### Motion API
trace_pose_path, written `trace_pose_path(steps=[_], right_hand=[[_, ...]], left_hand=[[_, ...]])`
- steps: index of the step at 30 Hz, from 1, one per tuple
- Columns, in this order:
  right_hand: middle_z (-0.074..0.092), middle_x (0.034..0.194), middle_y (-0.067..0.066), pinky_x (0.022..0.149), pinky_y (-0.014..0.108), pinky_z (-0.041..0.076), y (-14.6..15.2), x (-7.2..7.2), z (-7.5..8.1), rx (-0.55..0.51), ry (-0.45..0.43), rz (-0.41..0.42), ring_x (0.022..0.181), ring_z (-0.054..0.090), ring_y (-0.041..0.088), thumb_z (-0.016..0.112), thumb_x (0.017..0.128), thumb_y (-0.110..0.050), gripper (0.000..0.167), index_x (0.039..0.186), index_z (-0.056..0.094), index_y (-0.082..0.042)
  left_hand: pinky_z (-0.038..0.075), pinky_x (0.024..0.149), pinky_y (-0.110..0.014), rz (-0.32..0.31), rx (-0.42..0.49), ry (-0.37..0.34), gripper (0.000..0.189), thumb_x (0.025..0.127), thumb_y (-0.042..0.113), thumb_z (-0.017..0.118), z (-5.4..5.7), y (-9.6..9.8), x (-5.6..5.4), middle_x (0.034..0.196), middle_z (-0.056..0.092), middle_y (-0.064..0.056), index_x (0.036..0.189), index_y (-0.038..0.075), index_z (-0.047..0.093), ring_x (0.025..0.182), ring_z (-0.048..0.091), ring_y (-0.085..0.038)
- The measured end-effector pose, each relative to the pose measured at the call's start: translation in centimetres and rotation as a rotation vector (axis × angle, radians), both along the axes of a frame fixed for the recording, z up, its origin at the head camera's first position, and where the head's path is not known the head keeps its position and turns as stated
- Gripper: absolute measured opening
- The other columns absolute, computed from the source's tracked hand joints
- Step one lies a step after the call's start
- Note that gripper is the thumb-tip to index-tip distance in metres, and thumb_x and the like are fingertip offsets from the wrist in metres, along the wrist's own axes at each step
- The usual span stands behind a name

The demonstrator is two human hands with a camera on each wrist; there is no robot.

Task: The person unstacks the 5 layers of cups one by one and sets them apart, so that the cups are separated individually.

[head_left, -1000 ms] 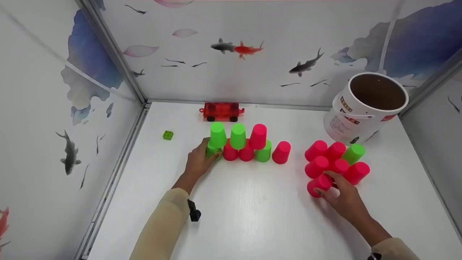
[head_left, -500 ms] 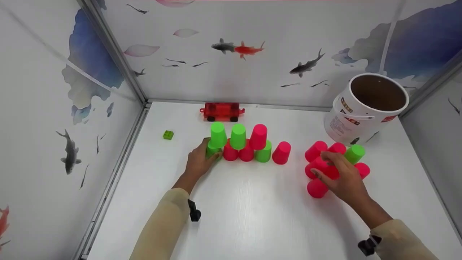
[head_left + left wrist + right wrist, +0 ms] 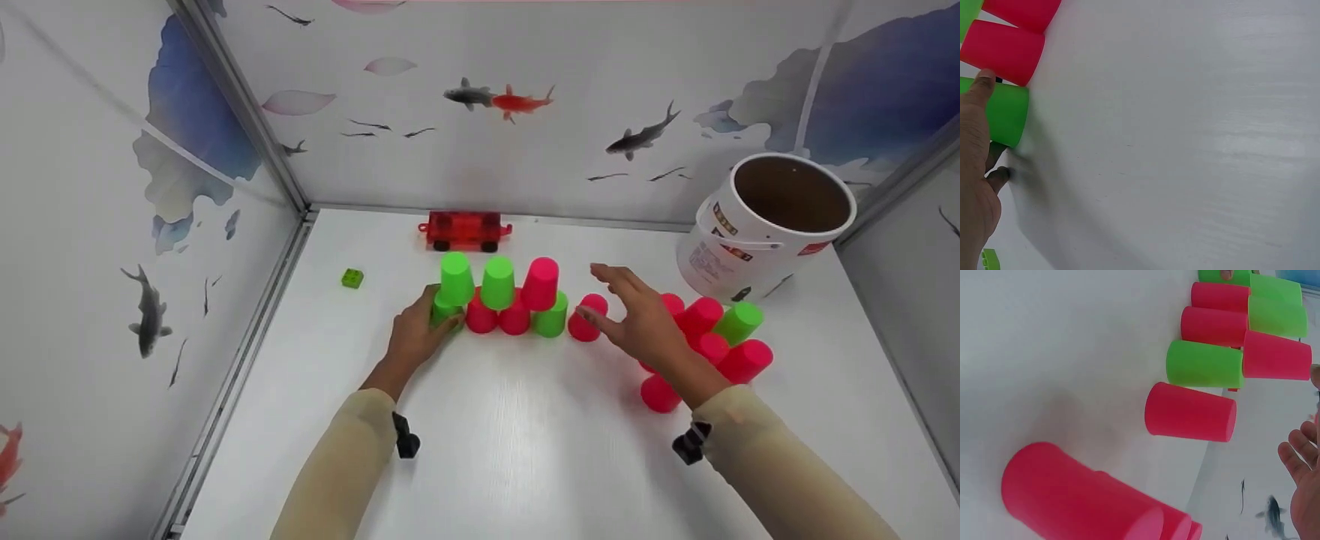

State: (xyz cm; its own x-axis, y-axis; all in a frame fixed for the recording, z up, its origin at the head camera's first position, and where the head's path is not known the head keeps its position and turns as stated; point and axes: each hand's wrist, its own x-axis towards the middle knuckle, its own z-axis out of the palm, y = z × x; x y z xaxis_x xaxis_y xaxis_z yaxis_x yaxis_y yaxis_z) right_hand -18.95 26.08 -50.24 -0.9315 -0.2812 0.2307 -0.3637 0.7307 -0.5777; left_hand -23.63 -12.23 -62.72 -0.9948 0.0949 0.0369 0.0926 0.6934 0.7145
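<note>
Upside-down plastic cups stand in a row with a second layer on top. My left hand (image 3: 416,330) grips the green cup (image 3: 1009,115) at the row's left end, its thumb on the near side. Above sit two green cups, the left one (image 3: 457,277) and the middle one (image 3: 498,283), and a red cup (image 3: 541,283). A single red cup (image 3: 585,328) ends the bottom row at the right, with no cup resting on it. My right hand (image 3: 649,326) hovers beside it with fingers spread, holding nothing, and its forearm hides part of the cup cluster on the right.
Several red cups (image 3: 745,361) and a green cup (image 3: 739,323) stand clustered at the right. A white bucket (image 3: 712,259) stands in the back right corner. By the back wall lies a red toy wagon (image 3: 463,231); a small green block (image 3: 352,278) sits at the left.
My right hand has let go of a red cup at the front of the right cluster and moved left towards the row, fingers spreading. The left hand stays on its green cup.
</note>
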Motion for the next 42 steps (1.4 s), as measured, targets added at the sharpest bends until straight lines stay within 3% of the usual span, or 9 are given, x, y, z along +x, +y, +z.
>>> trace_pose_path(steps=[4, 5, 7, 13, 23, 32, 42], right_hand=[[0.056, 0.162, 0.014, 0.107, 0.057, 0.061, -1.9, -1.1, 0.1, 0.030, -0.036, 0.009, 0.147, 0.060, 0.039, 0.089, 0.096, -0.032, 0.085, 0.167, 0.045, -0.017], [0.055, 0.163, 0.014, 0.109, 0.057, 0.060, -2.3, -1.3, 0.1, 0.038, -0.046, 0.010, 0.148, 0.059, 0.039, 0.088, 0.096, -0.032, 0.086, 0.168, 0.044, -0.016], [0.055, 0.162, 0.015, 0.110, 0.057, 0.060, -3.0, -1.7, 0.1, 0.041, -0.062, 0.009, 0.147, 0.060, 0.040, 0.089, 0.096, -0.031, 0.087, 0.168, 0.043, -0.016], [0.056, 0.160, 0.015, 0.109, 0.054, 0.062, -5.0, -2.9, -0.2, -0.014, -0.085, 0.030, 0.140, 0.064, 0.040, 0.087, 0.097, -0.027, 0.085, 0.168, 0.043, -0.015], [0.063, 0.152, 0.016, 0.111, 0.052, 0.061, -6.3, -3.5, -1.2, -0.067, -0.076, 0.038, 0.138, 0.066, 0.037, 0.085, 0.099, -0.020, 0.075, 0.163, 0.048, -0.009], [0.063, 0.149, 0.013, 0.110, 0.052, 0.061, -5.2, -3.1, -0.4, -0.102, -0.040, 0.046, 0.136, 0.067, 0.034, 0.089, 0.096, -0.017, 0.076, 0.160, 0.049, -0.009], [0.062, 0.152, 0.012, 0.107, 0.054, 0.062, -0.6, -1.1, 1.5, -0.121, 0.037, 0.011, 0.138, 0.067, 0.034, 0.090, 0.093, -0.012, 0.079, 0.161, 0.049, -0.011]], left_hand=[[0.054, 0.116, -0.058, 0.000, -0.006, -0.006, 0.071, 0.102, 0.056, 0.075, 0.0, 0.0, 0.0, 0.144, 0.071, -0.008, 0.159, 0.025, 0.047, 0.132, 0.066, -0.030], [0.053, 0.116, -0.060, 0.013, -0.022, -0.024, 0.070, 0.102, 0.053, 0.076, 0.8, 0.4, 0.3, 0.145, 0.070, -0.009, 0.159, 0.024, 0.048, 0.133, 0.066, -0.032], [0.053, 0.116, -0.060, 0.016, -0.027, -0.032, 0.070, 0.102, 0.054, 0.076, 0.8, 0.4, 0.3, 0.146, 0.070, -0.008, 0.159, 0.025, 0.048, 0.133, 0.066, -0.032], [0.053, 0.118, -0.059, 0.019, -0.034, -0.034, 0.070, 0.101, 0.053, 0.077, 0.9, 0.5, 0.2, 0.146, 0.071, -0.006, 0.159, 0.025, 0.048, 0.135, 0.066, -0.030], [0.053, 0.116, -0.060, 0.017, -0.030, -0.035, 0.068, 0.102, 0.053, 0.077, 0.7, 0.7, 0.2, 0.143, 0.072, -0.005, 0.158, 0.026, 0.049, 0.132, 0.067, -0.030], [0.052, 0.117, -0.061, 0.026, -0.041, -0.040, 0.069, 0.101, 0.054, 0.078, 0.8, 0.4, 0.2, 0.148, 0.071, -0.006, 0.158, 0.028, 0.049, 0.135, 0.067, -0.031], [0.052, 0.118, -0.060, 0.022, -0.032, -0.027, 0.070, 0.101, 0.052, 0.079, 0.7, 0.5, 0.2, 0.147, 0.071, -0.006, 0.158, 0.025, 0.049, 0.136, 0.067, -0.031]])
